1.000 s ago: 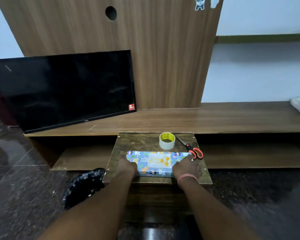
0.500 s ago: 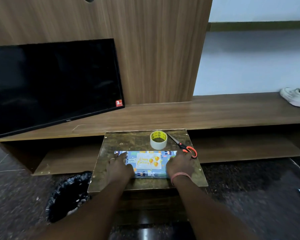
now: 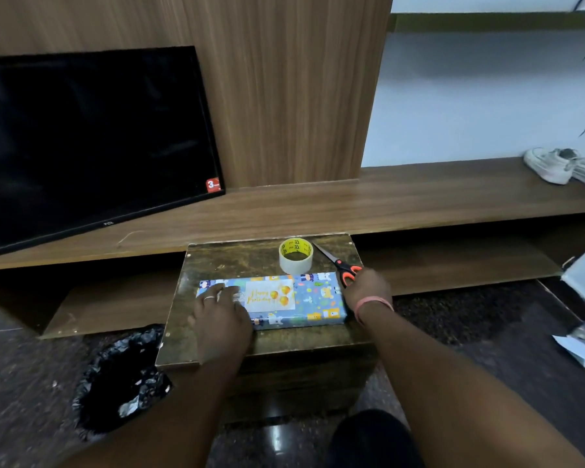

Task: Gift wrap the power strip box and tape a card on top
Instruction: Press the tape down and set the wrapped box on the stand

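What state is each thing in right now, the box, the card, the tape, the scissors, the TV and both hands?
Box: fully wrapped, lying flat on the small table.
Card: flat on top of the box.
Tape roll: standing on its side, untouched.
Scissors: closed, on the table.
TV: off.
Left hand: fingers flat, pressing the box's left part.
Right hand: at the box's right end.

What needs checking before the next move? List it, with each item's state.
1. Wrapped box lies flat on the small table: ok.
2. Card sits on top of the box: ok.
3. Left hand presses the card's left edge: ok.
4. Tape on that edge fully stuck: cannot tell.
5. Right hand at the box's right end, beside the scissors; its grip: cannot tell.
6. Tape roll within reach behind the box: ok.
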A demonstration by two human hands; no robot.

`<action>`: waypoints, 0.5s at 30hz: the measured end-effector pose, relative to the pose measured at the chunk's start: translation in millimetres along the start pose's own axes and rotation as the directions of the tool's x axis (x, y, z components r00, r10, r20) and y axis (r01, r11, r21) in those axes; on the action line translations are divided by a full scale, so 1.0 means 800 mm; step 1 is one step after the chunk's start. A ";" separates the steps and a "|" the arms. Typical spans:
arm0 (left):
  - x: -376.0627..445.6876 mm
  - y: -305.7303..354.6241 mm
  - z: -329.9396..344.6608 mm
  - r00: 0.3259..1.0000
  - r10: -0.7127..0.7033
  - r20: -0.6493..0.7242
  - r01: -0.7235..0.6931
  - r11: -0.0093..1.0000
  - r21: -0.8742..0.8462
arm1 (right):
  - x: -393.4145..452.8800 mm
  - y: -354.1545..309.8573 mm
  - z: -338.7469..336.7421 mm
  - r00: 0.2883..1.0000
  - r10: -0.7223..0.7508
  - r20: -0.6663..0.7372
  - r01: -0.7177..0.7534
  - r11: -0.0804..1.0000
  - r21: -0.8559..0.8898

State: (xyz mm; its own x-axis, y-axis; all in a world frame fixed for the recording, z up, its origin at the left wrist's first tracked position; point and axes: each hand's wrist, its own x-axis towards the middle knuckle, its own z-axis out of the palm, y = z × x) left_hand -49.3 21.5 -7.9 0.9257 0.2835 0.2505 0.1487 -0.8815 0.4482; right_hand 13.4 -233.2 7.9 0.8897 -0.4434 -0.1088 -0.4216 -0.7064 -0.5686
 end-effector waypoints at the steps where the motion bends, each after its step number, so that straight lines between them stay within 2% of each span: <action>1: -0.005 0.011 0.000 0.994 0.105 -0.035 -0.105 0.994 0.002 | -0.002 0.004 -0.001 0.999 -0.015 0.034 0.015 1.000 0.006; 2: -0.010 0.022 0.001 0.975 0.217 -0.048 -0.218 0.976 -0.008 | -0.004 0.006 0.000 0.997 -0.032 0.072 0.031 0.999 0.021; 4: -0.026 0.049 0.005 0.913 0.398 0.089 -0.383 0.912 -0.148 | -0.010 0.010 0.005 0.989 -0.076 0.128 0.072 0.997 0.030; 6: -0.051 0.076 0.012 0.815 0.512 0.272 -0.443 0.852 -0.278 | -0.013 0.013 0.006 0.976 -0.153 0.157 0.156 0.988 -0.004; 8: -0.080 0.100 0.028 0.694 0.609 0.385 -0.521 0.793 -0.314 | -0.012 0.015 0.002 0.962 -0.221 0.160 0.228 0.974 -0.021; 10: -0.105 0.118 0.049 0.569 0.641 0.515 -0.600 0.752 -0.273 | -0.007 0.014 -0.006 0.947 -0.272 0.173 0.281 0.960 -0.023; 12: -0.126 0.127 0.086 0.482 0.633 0.606 -0.685 0.703 -0.190 | 0.003 0.019 -0.010 0.931 -0.296 0.215 0.314 0.947 -0.058; 15: -0.143 0.137 0.147 0.362 0.720 0.592 -0.856 0.509 -0.095 | 0.022 0.037 -0.005 0.904 -0.334 0.267 0.378 0.916 -0.134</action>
State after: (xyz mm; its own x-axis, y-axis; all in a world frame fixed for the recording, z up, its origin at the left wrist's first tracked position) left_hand -97.9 -151.5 -88.4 0.6480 -0.7557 -0.0946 -0.7497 -0.6548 0.0954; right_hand 16.0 -264.3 -7.3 0.9918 -0.0180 -0.1262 -0.0737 -0.8886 -0.4526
